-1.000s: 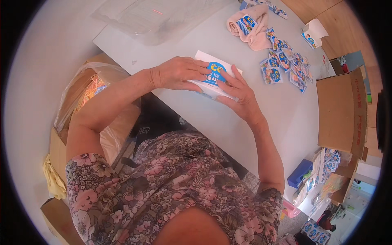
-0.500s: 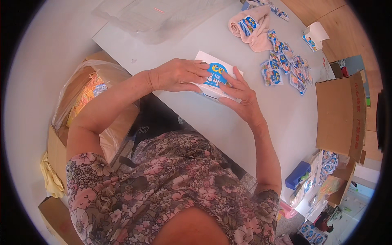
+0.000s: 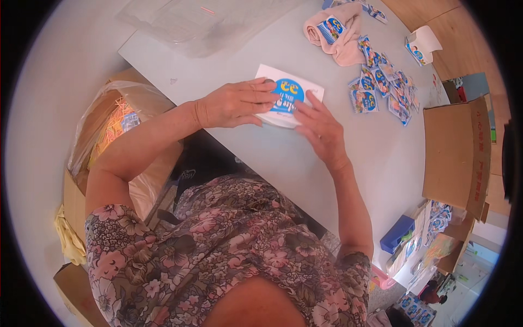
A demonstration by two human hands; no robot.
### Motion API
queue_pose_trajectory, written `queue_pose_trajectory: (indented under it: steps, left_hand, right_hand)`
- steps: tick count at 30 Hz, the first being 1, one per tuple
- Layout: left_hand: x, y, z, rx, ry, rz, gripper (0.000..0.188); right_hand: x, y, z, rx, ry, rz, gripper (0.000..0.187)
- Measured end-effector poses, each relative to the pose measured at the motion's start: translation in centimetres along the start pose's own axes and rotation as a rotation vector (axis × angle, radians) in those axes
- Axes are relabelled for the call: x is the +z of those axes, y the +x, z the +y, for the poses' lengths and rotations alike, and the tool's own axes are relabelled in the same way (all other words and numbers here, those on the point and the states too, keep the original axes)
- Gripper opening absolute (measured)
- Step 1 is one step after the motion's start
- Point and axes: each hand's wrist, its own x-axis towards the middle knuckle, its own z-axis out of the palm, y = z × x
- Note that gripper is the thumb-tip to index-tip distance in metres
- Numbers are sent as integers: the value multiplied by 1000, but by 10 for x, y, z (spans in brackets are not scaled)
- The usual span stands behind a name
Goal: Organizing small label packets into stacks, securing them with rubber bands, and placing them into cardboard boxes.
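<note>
A small white box (image 3: 285, 89) with a blue oval and yellow marks on its top lies on the grey table between my two hands. Over its left side rest the fingers of my left hand (image 3: 233, 104), with the thumb along the near edge. A small dark patch shows at one left fingertip; I cannot make out what it is. My right hand (image 3: 325, 131) grips the box's right end, its fingers slightly blurred. Farther right lies a loose pile of small blue-and-white packets (image 3: 381, 82).
A folded pink towel (image 3: 348, 52) with a packet on it sits at the back. An opened white box (image 3: 422, 46) stands at the far right edge. Cardboard cartons (image 3: 455, 150) flank the right side. A lined carton with orange sticks (image 3: 111, 128) is at the left.
The box's near side, visible before, is now mostly out of sight. My right fingers have shifted slightly off the box's top toward its right end. My left hand has drifted a little left.
</note>
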Motion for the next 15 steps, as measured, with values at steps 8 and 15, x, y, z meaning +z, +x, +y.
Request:
queue_pose_trajectory:
  steps: [8, 15]
  left_hand:
    - [4, -3, 6, -76, -13, 38, 46]
    - [11, 2, 15, -78, 105, 95, 37]
  right_hand:
    - [2, -2, 2, -162, -103, 22, 39]
    - [7, -2, 8, -284, -310, 45, 44]
